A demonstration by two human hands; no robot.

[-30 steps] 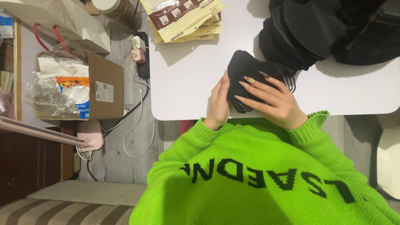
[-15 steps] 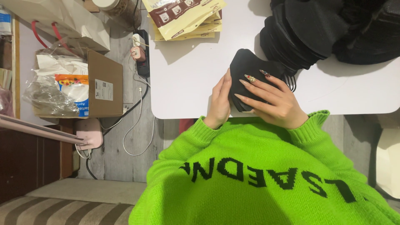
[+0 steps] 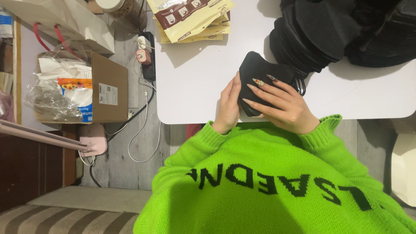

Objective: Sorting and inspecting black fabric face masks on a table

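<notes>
1. Little has moved since the earlier frames: the pouch (image 3: 260,76) is kept in the same spot near the front edge of the table (image 3: 195,82), and both hands stay on it.
2. It is pressed flat under the right hand (image 3: 281,104), whose fingers are spread open over its top.
3. Its left edge is touched by the left hand (image 3: 228,106), held straight and unclenched.
4. Black clothing (image 3: 338,30) is piled just behind the pouch.
5. Brown packets (image 3: 190,17) are stacked at the far edge.
6. A box (image 3: 106,89) and cables (image 3: 141,125) are seen on the floor.
</notes>
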